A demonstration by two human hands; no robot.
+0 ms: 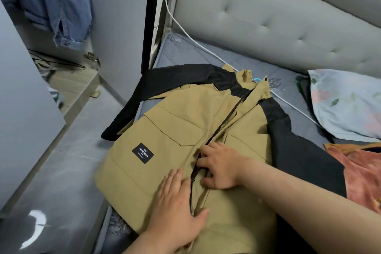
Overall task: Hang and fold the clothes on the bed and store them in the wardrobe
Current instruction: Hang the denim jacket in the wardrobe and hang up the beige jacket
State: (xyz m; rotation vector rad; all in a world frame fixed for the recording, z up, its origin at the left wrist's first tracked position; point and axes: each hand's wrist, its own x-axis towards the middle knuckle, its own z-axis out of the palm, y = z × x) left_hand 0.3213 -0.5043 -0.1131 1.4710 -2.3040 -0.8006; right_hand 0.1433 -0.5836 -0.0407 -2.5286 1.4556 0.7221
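Zipping jacket (pixel 175 130) on bed (pixel 206 53)
With left hand (pixel 177 200) spread flat, pinning tan front taut; with right hand (pixel 220 165) curled round zipper (pixel 224 121) edge, seemingly aligning halves over hanger (pixel 256 79) at collar.

White cable (pixel 208 50) runs diagonally, well beyond the fingers (pixel 206 149). Floral pillow (pixel 346 105) sits far right of them, with the cable passing just beside its near edge. Grey tiled floor (pixel 68 161) left of fingers. Metal hinge (pixel 92 59) far upper-left.

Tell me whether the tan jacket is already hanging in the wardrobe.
No, the tan jacket lies on the bed, with the left hand and right hand on it.
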